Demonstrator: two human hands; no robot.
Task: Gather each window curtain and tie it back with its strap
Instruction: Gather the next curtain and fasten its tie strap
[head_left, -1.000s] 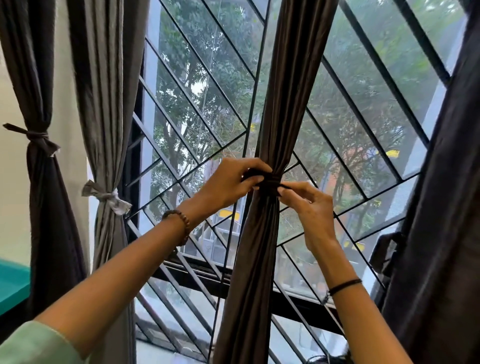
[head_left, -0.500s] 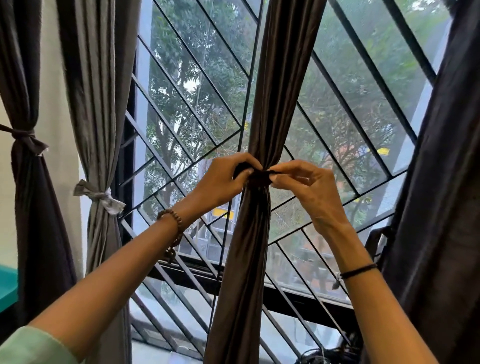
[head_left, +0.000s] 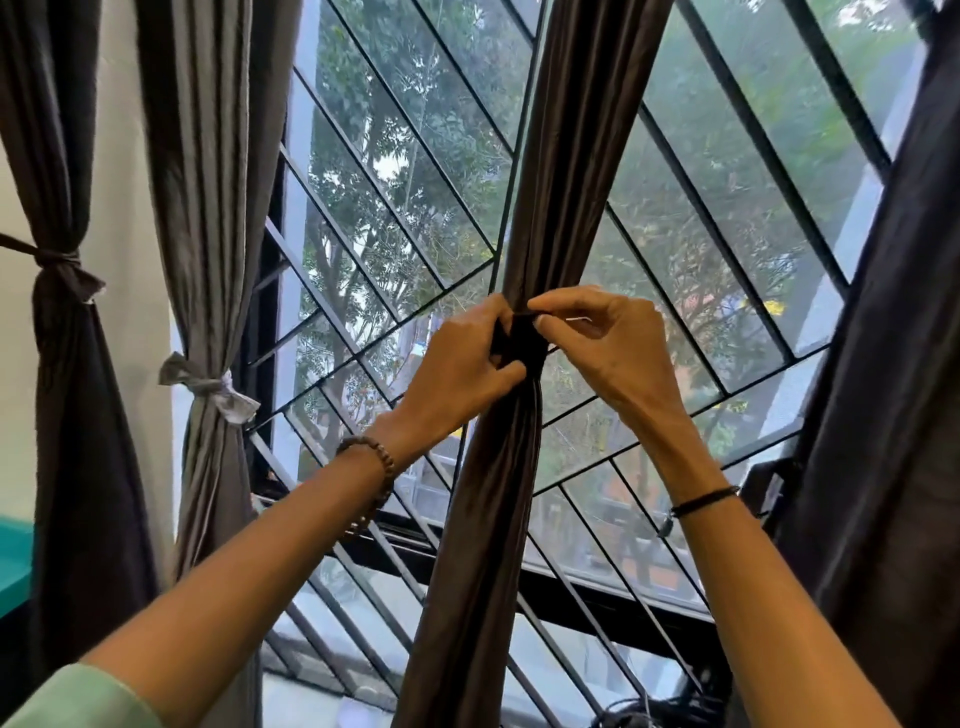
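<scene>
A dark brown curtain (head_left: 566, 156) hangs gathered into a narrow column at the middle of the window. A dark strap (head_left: 522, 340) wraps its waist. My left hand (head_left: 460, 371) grips the strap and the bunched cloth from the left. My right hand (head_left: 605, 345) pinches the strap's end from the right, thumb and forefinger together. Left of it, a grey curtain (head_left: 218, 156) is tied with a pale strap (head_left: 208, 387). At the far left, a dark curtain (head_left: 67, 389) is tied with a dark strap (head_left: 57, 260).
A black diagonal window grille (head_left: 395, 218) stands close behind the curtains, with trees outside. Another dark curtain (head_left: 883, 415) hangs loose along the right edge. A teal surface (head_left: 13, 561) juts in at the lower left. A black sill bar (head_left: 597, 597) crosses below my arms.
My right hand has risen and turned over the strap, now pinching its end at the top of the wrap. My left hand stays clamped on the gathered cloth. The view has shifted slightly.
</scene>
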